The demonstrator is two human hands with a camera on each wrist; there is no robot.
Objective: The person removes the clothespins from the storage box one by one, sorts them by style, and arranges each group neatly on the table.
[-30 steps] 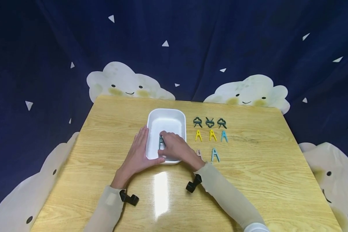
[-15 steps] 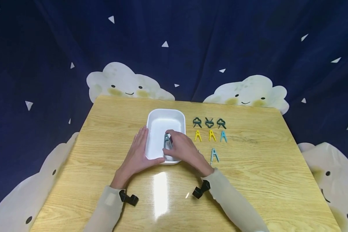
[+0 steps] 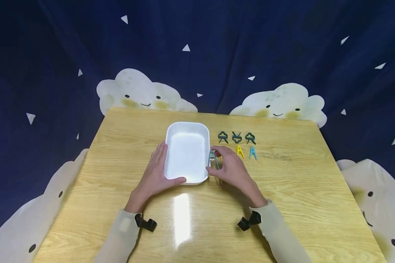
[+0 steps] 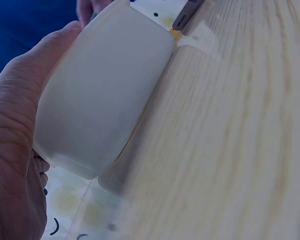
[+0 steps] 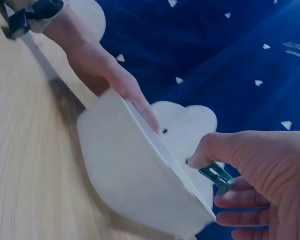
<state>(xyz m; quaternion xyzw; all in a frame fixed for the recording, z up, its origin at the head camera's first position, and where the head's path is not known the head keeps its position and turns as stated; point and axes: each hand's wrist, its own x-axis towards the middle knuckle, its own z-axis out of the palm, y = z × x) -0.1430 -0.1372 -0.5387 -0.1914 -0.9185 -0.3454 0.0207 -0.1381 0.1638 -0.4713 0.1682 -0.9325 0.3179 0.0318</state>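
Observation:
A white plastic tub (image 3: 187, 155) sits on the table with its inside showing bare. My left hand (image 3: 155, 170) holds its near left corner, fingers along the left wall and thumb over the near rim. Between thumb and fingertips, my right hand (image 3: 230, 168) pinches a teal clothespin (image 3: 212, 155) by the tub's right rim. The right wrist view shows this clothespin (image 5: 219, 177) above the rim, clear of it. A sliver of another peg (image 3: 221, 183) shows beneath the right hand; the rest is hidden.
Right of the tub, three dark green clips (image 3: 236, 137) lie in a row at the back. In front of them lie a yellow clothespin (image 3: 239, 151) and a blue clothespin (image 3: 253, 153). A dark blue curtain (image 3: 214, 47) hangs behind the wooden table (image 3: 299, 175).
My right hand has carried the teal clothespin up and rightward from inside the tub to its right rim, now covering the nearer pegs. The left hand stays on the tub.

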